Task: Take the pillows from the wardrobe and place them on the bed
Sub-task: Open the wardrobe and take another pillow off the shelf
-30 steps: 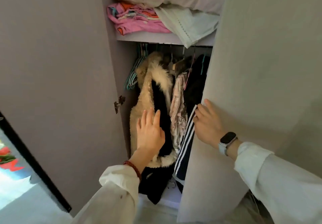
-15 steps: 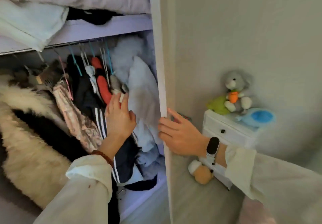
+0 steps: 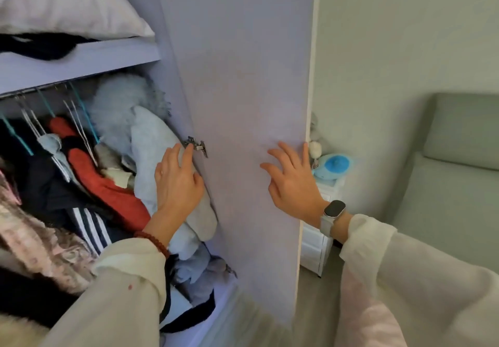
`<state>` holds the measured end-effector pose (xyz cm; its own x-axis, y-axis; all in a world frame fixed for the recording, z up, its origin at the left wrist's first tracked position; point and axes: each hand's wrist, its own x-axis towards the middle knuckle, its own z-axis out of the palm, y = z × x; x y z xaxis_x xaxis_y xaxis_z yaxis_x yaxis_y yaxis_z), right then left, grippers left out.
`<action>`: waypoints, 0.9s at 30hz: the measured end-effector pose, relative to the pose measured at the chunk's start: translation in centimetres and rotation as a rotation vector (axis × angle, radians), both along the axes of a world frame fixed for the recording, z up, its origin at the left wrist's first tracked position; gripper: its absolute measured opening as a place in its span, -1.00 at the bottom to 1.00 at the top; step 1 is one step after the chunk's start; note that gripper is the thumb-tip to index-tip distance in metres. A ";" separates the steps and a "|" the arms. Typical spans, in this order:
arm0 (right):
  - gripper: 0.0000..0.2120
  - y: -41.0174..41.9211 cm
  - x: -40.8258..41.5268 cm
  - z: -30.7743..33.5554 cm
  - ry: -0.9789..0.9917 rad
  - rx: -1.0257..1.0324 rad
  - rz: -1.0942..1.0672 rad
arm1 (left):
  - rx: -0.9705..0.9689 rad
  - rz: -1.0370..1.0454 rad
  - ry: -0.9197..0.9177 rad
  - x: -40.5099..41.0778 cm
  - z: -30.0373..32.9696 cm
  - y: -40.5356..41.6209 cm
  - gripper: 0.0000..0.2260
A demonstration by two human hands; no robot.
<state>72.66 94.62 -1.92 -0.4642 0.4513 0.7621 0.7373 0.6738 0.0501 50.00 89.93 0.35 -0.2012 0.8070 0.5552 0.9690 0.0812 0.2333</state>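
A pale pillow (image 3: 62, 4) lies on the upper shelf (image 3: 81, 63) of the open wardrobe, at the top left. Below it clothes hang on a rail. My left hand (image 3: 176, 182) rests with spread fingers on a light grey garment (image 3: 154, 141) just inside the wardrobe, near the door hinge (image 3: 196, 145). My right hand (image 3: 293, 182), with a watch on its wrist, lies flat and open against the inner face of the right wardrobe door (image 3: 243, 103). The pale green bed headboard (image 3: 459, 136) shows at the right edge. Neither hand holds anything.
Hanging clothes fill the wardrobe: a red garment (image 3: 108, 193), a dark striped jacket (image 3: 89, 225), a fluffy grey piece (image 3: 118, 103). A white bedside drawer unit (image 3: 318, 244) with a blue plush toy (image 3: 334, 164) stands behind the door edge. Black fabric (image 3: 37, 45) lies under the pillow.
The right door has swung wide open and my right hand now presses flat on its inner face. My left hand moved right across the clothes. The view turned right, showing the bed.
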 end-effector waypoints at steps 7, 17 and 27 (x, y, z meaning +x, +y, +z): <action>-0.66 1.3 -6.8 1.9 -0.006 -0.137 0.077 | 0.035 0.057 0.072 -4.3 2.8 -0.5 -0.48; -0.64 6.3 -22.1 11.6 0.164 -0.123 0.428 | 0.228 0.336 0.362 -16.0 13.6 -2.4 -0.57; -0.20 15.2 -36.8 24.9 0.111 0.059 0.407 | 0.137 0.698 0.639 -25.8 27.1 0.5 -0.14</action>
